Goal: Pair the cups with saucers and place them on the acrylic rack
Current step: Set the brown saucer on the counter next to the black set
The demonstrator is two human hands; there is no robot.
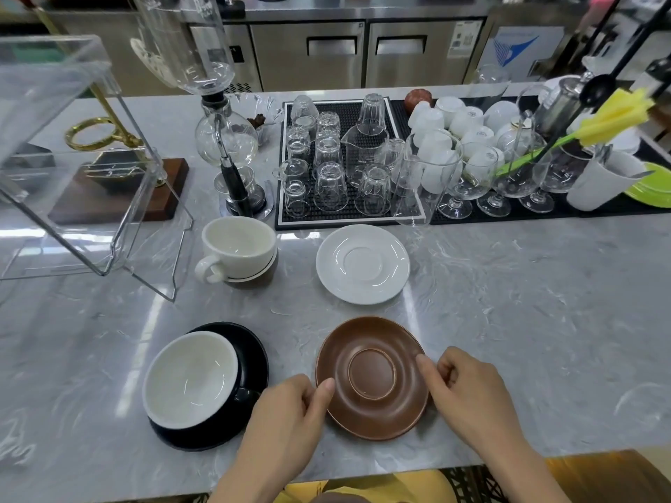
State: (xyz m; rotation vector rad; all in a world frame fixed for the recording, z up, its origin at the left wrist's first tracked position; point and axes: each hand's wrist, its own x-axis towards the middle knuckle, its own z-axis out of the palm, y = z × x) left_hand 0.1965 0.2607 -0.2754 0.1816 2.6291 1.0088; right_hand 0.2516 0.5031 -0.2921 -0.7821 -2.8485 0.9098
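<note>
Left hand (290,404) and right hand (459,388) pinch opposite rims of brown saucer (372,377); bare counter (526,303) to its right

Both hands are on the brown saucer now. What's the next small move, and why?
Probably fetch the brown-bottomed cup and set it on the brown saucer, which both hands grip at its rims. That saucer is empty; the black pair is done.

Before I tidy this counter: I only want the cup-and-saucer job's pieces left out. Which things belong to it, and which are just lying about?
Job:
brown saucer, held by both hands
white saucer
white cup
black cup on black saucer
acrylic rack

Lying about:
siphon brewer
glasses on mat
yellow sponge brush
</note>
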